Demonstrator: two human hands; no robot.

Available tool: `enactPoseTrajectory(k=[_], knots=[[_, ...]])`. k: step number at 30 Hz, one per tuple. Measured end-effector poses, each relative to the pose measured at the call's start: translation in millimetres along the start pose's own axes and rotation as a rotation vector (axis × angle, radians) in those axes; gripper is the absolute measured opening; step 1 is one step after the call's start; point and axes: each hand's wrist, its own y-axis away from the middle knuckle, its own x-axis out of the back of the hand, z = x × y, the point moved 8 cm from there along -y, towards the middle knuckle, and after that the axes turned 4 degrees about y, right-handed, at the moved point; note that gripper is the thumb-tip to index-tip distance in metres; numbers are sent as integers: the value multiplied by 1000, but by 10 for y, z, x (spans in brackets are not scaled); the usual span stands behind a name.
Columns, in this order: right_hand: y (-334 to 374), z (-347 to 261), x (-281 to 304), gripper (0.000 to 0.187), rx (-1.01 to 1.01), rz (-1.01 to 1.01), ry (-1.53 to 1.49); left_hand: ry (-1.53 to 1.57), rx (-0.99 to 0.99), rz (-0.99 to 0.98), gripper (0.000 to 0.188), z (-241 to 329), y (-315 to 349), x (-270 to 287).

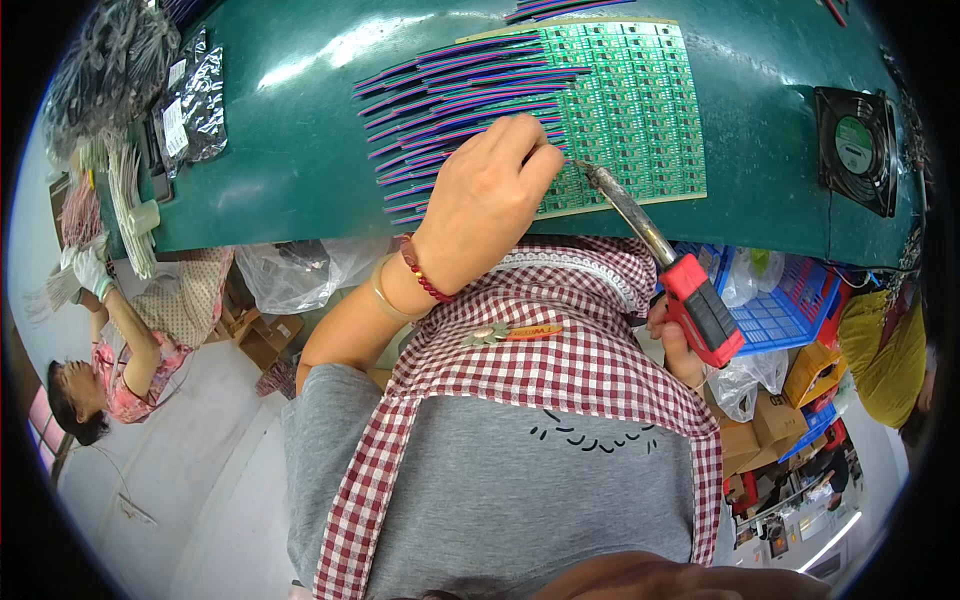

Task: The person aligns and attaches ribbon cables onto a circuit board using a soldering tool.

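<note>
A green circuit board panel (640, 100) lies on the green worktable (290, 150), with rows of purple, blue and red ribbon wires (450, 90) fanned out from its left edge. My left hand (485, 195) rests on the wires at the panel's lower left corner, fingers pinched together on something too small to make out. My right hand (678, 345), mostly hidden below the table edge, grips a red-and-black soldering iron (700, 305). Its metal tip (585, 170) touches the board right beside my left fingertips.
A black cooling fan (856, 148) stands at the table's right end. Plastic bags with parts (195, 95) and wire bundles (120, 55) lie at the left end. Another person (120, 350) works at lower left. A blue crate (785, 300) and cardboard boxes (770, 420) sit at right.
</note>
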Motion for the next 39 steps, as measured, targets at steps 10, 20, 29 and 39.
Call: enactPoseTrajectory(k=[10,20,29,39], knots=[[-2,23,-46,25,-10,-52,-23,-20,4,-12,13,1,-15,5],[75,40,20,66,-102,11,-129,-24,-15,-3,13,13,-21,12],[7,45,0,70,-138,80,-340,-132,51,-41,16,42,-129,103],[-44,24,43,69,-111,103,-366,-314,106,2,18,-293,-414,-45]])
